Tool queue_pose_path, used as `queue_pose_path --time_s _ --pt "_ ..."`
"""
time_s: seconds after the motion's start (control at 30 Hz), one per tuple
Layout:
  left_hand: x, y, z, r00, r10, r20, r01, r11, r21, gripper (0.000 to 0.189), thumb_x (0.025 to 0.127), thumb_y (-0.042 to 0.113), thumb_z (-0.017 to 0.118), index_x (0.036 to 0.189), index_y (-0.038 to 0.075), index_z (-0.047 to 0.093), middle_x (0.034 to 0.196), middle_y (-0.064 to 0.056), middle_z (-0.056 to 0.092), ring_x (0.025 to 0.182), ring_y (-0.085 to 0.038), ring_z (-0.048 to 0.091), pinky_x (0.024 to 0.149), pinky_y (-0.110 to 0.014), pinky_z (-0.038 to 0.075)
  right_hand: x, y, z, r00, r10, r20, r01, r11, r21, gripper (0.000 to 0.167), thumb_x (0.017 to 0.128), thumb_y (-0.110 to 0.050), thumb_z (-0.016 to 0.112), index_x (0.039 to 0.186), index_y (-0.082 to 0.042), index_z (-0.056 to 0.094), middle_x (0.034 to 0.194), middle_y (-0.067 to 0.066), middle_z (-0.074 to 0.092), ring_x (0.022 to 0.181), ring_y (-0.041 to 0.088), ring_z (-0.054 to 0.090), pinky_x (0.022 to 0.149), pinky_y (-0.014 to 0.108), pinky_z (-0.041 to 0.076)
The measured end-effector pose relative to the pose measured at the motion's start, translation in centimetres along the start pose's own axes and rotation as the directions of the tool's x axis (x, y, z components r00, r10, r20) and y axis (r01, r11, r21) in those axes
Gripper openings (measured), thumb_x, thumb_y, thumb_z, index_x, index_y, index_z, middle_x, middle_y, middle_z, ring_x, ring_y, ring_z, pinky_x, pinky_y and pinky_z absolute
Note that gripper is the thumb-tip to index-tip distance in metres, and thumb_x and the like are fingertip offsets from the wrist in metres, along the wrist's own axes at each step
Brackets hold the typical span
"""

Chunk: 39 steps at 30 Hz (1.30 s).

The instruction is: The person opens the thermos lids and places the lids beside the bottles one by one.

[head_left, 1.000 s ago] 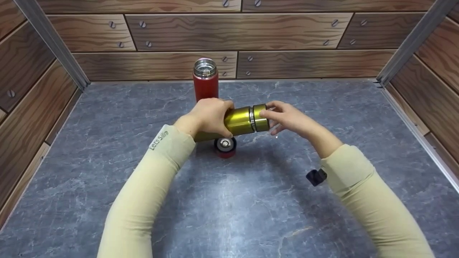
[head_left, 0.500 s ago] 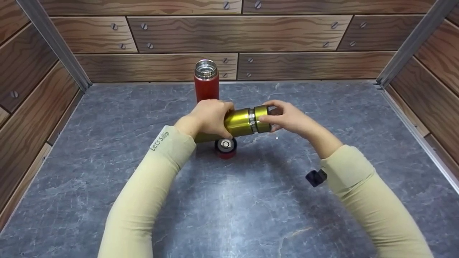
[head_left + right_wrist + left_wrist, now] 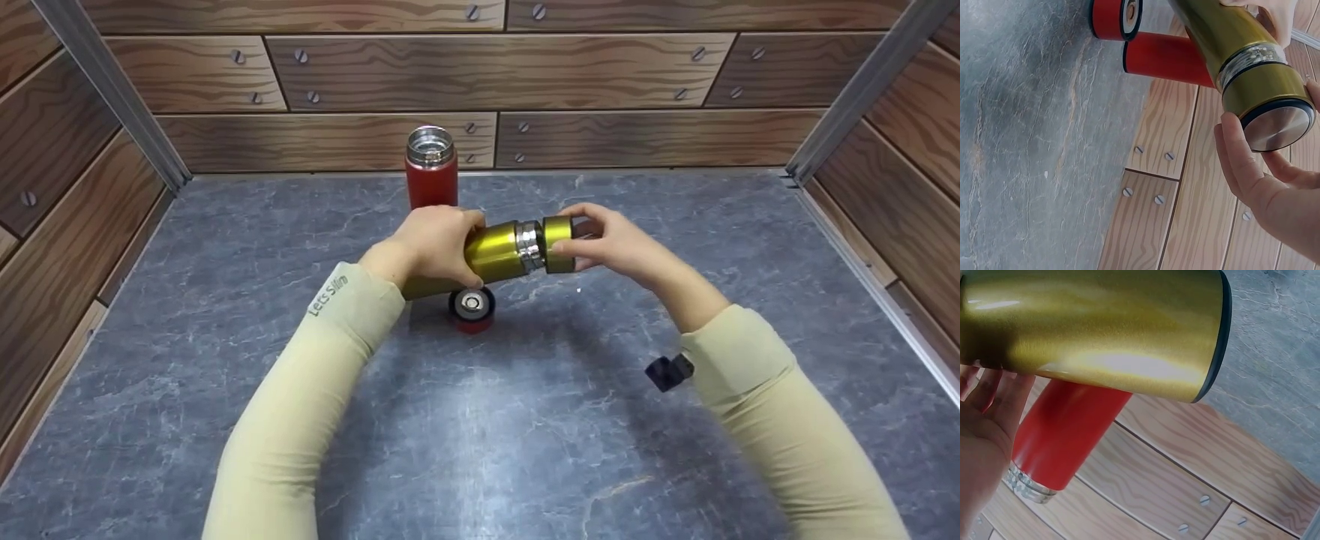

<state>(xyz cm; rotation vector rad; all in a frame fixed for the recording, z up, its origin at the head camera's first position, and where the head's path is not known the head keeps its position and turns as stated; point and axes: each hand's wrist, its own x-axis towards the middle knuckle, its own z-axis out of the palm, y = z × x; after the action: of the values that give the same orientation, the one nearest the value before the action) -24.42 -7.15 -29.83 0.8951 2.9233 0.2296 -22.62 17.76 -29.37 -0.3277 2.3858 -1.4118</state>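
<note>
My left hand [image 3: 439,244] grips the body of a gold thermos flask [image 3: 496,253], which is tilted nearly on its side with its mouth to the right. In the left wrist view the dark-rimmed base of the flask [image 3: 1129,332] shows. With fingers and thumb, my right hand [image 3: 619,244] pinches the gold lid [image 3: 559,244] by its sides. Between lid and body the silver threaded neck [image 3: 529,246] is exposed, the lid just off its end in the head view. The lid's shiny flat top [image 3: 1280,128] faces the right wrist camera.
An open red thermos flask [image 3: 433,180] stands upright behind my left hand. Its red lid [image 3: 472,309] lies inner side up on the grey marbled table [image 3: 480,435], below the gold flask. Wood-patterned walls [image 3: 480,71] enclose the table at the back and sides.
The gold lid has moved right, away from the flask body, with my right hand. More of the silver neck shows now. My left hand has shifted slightly left.
</note>
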Motion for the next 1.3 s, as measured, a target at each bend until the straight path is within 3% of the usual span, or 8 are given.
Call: queue_pose_path --time_s 0.17,0.37,0.57,0.87,1.3 --pt "-0.2 -0.3 -0.5 1.000 -0.023 -0.017 0.022 0.999 -0.035 0.063 0.064 0.046 0.077 0.113 0.014 0.056 0.098 -0.003 0.064 0.087 -0.021 0.057 0.081 -0.037 0.047 -0.1 0.6 -0.4 0.999 -0.021 0.034 0.021 1.000 0.002 0.061 0.082 -0.011 0.066 0.133 0.003 0.036 0.116 0.016 0.049 0.090 0.013 0.057 0.079 0.026 0.052" --pt "-0.2 -0.3 -0.9 0.999 -0.026 -0.024 0.025 0.998 -0.051 0.063 0.065 0.047 0.076 0.114 0.014 0.055 0.099 -0.003 0.063 0.087 -0.021 0.056 0.080 -0.037 0.047 -0.1 1.3 -0.6 0.998 0.020 0.057 -0.013 0.992 -0.128 0.075 0.077 -0.011 0.068 0.140 0.004 0.030 0.111 0.017 0.051 0.091 0.017 0.052 0.077 0.024 0.048" --pt "-0.3 -0.3 -0.8 0.999 -0.033 -0.020 0.032 0.997 -0.068 0.063 0.065 0.045 0.077 0.115 0.013 0.054 0.099 -0.004 0.062 0.088 -0.022 0.055 0.082 -0.037 0.047 0.1 2.3 -0.7 0.998 0.004 0.055 0.006 0.983 -0.185 0.072 0.075 -0.009 0.069 0.138 0.001 0.035 0.115 0.019 0.051 0.095 0.022 0.051 0.079 0.026 0.048" --pt "-0.3 -0.5 -0.7 0.999 -0.033 -0.029 0.030 0.996 -0.085 0.063 0.065 0.045 0.077 0.114 0.012 0.055 0.099 -0.004 0.062 0.088 -0.022 0.055 0.083 -0.037 0.047 0.4 4.3 -0.7 0.996 -0.075 0.041 0.082 0.974 -0.211 0.069 0.070 -0.003 0.071 0.131 0.004 0.040 0.125 0.024 0.051 0.115 0.034 0.048 0.104 0.046 0.035" --pt "-0.3 -0.6 -0.7 0.999 -0.026 -0.043 0.021 0.995 -0.095 0.064 0.065 0.044 0.077 0.115 0.011 0.053 0.102 -0.005 0.062 0.091 -0.022 0.055 0.086 -0.037 0.047 1.3 6.5 0.1 0.998 -0.037 0.046 0.047 0.972 -0.232 0.069 0.066 -0.002 0.070 0.127 0.007 0.038 0.127 0.029 0.050 0.118 0.040 0.048 0.108 0.053 0.028"
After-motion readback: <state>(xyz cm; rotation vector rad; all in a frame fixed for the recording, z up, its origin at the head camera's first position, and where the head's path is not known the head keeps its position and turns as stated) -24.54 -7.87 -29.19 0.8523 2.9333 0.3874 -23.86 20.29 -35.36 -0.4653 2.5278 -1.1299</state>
